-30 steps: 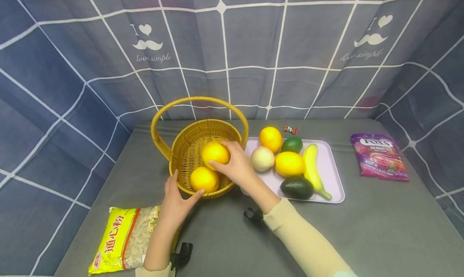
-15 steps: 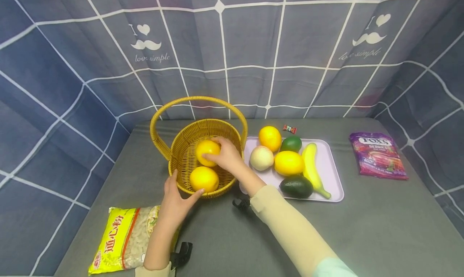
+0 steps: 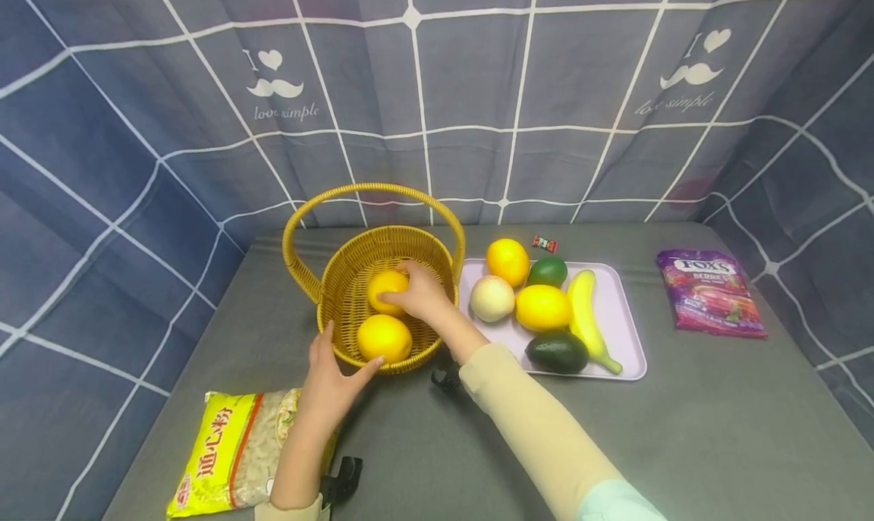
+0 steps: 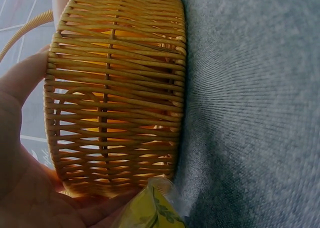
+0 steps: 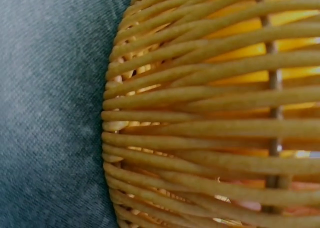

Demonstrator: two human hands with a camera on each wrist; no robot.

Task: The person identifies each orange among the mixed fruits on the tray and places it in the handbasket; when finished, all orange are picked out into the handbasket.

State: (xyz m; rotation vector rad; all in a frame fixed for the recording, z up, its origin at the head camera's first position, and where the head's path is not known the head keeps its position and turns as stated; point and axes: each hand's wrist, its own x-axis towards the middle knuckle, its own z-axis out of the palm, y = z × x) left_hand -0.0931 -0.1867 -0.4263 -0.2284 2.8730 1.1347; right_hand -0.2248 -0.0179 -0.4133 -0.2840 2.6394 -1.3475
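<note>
A yellow-brown wicker basket (image 3: 331,297) with a tall arched handle stands on the grey cloth. My left hand (image 3: 331,384) holds its near left side, thumb at the front rim and fingers along the wall. In the left wrist view, that hand (image 4: 20,153) spreads against the weave of the basket (image 4: 115,103). Inside the basket, my right hand (image 3: 423,297) grips an orange (image 3: 385,290) low near the bottom. A second orange-yellow fruit (image 3: 385,339) lies just in front of it. The right wrist view shows mostly basket weave (image 5: 210,133), hiding the right hand's grip.
Right of the basket, a pale lilac tray (image 3: 624,320) bears an orange (image 3: 508,261), a peach (image 3: 492,299), a lemon (image 3: 543,307), a banana (image 3: 587,316) and avocados (image 3: 556,352). A pasta bag (image 3: 235,449), a purple candy bag (image 3: 712,293) and a small wrapped candy (image 3: 545,243) lie around.
My right hand has lowered the orange deeper into the basket, moving slightly left and down. My left hand has stayed at the basket's rim.
</note>
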